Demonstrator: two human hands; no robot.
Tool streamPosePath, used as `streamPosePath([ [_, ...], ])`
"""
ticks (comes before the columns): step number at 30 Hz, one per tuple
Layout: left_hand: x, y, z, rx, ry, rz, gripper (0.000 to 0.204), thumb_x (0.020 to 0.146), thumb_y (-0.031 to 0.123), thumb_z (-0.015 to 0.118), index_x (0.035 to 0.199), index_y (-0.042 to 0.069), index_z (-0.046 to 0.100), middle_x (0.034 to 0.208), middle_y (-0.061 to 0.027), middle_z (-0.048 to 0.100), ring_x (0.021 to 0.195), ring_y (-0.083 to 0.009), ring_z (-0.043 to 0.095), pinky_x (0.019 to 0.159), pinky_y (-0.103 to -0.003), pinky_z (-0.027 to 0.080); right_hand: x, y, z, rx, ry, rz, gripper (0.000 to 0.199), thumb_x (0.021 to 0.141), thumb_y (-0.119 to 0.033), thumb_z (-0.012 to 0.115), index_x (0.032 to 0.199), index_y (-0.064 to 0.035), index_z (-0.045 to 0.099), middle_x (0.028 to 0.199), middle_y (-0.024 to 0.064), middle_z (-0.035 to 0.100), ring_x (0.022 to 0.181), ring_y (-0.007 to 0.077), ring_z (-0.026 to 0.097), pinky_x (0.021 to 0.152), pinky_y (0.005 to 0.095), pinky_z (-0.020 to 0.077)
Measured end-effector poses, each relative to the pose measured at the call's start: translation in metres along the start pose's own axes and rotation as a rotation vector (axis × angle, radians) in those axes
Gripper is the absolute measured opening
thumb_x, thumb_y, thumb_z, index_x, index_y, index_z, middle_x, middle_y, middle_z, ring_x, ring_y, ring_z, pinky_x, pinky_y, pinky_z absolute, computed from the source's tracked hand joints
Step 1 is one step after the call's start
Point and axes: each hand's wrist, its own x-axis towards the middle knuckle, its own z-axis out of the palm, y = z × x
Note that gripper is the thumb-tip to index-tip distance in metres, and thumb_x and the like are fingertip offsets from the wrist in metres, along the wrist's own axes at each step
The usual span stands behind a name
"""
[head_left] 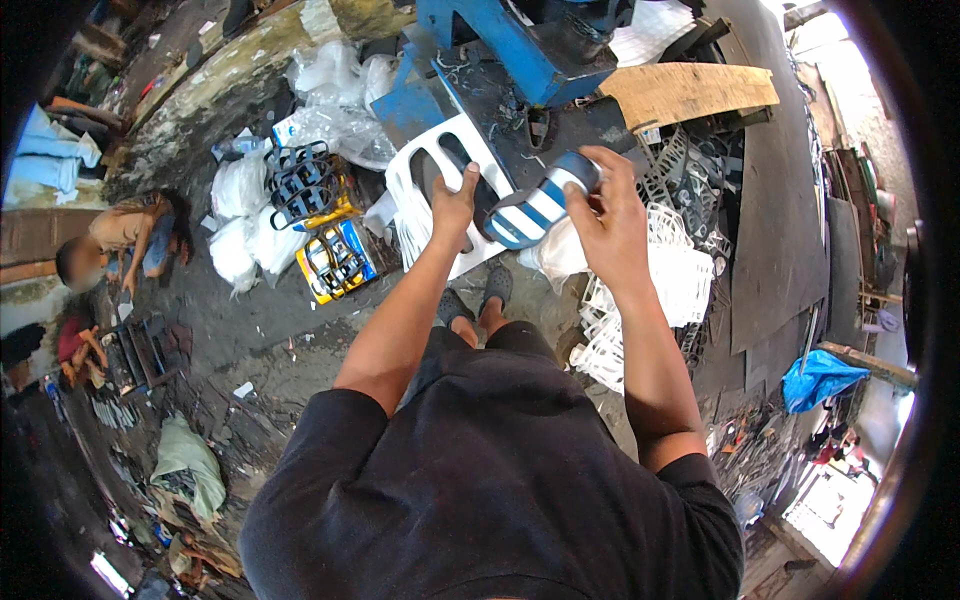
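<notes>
A sandal sole [540, 205], striped blue and white, is held up between both my hands in front of a blue press machine [510, 45]. My left hand [452, 205] grips its left end with the thumb up. My right hand [605, 220] closes over its right end. Just behind my left hand lies a white sheet with sole-shaped cutouts [430, 165], leaning off the machine's dark bed [560, 125].
White cutout scrap sheets [675, 280] pile at my right. Black straps sit on a yellow box [335, 255] at left, with white plastic bags [240, 220] beside. A cardboard piece [690, 90] lies on the machine. People crouch at far left [120, 240]. My sandalled feet [475, 300] stand below.
</notes>
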Motion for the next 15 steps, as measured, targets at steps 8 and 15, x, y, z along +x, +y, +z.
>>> streamPosePath([
  [8, -0.116, 0.074, -0.007, 0.309, -0.474, 0.691, 0.097, 0.073, 0.02, 0.085, 0.148, 0.001, 0.027, 0.143, -0.0287, 0.039, 0.135, -0.0412, 0.039, 0.11, -0.046, 0.035, -0.057, 0.059, -0.02, 0.046, 0.06, 0.24, 0.045, 0.085, -0.005, 0.063, 0.125, -0.0081, 0.043, 0.099, 0.0202, 0.067, 0.088, 0.0329, 0.071, 0.076, 0.0414, 0.0547],
  [15, -0.147, 0.016, 0.058, 0.375, -0.653, 0.718, 0.089, 0.074, 0.002, 0.073, 0.151, 0.011, 0.028, 0.132, -0.0252, 0.054, 0.12, -0.044, 0.055, 0.097, -0.045, 0.048, -0.068, 0.124, 0.002, -0.124, 0.129, 0.414, 0.031, 0.088, -0.006, 0.056, 0.117, -0.0079, 0.046, 0.096, 0.0268, 0.065, 0.078, 0.0415, 0.066, 0.069, 0.0472, 0.0503],
])
